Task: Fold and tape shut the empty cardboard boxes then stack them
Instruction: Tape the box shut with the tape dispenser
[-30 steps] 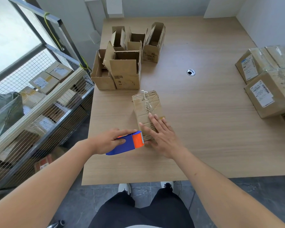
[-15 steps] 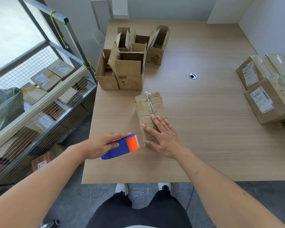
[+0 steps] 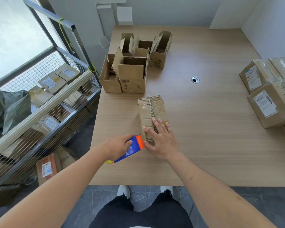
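Lying flat, box long axis points away under right hand.

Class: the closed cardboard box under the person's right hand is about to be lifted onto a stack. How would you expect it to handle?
The closed box is probably light, since the task calls it empty. Its creased, crumpled top suggests soft walls that may dent under a firm squeeze. Lying flat and low on the table beneath the right hand, it seems unlikely to tip or roll.
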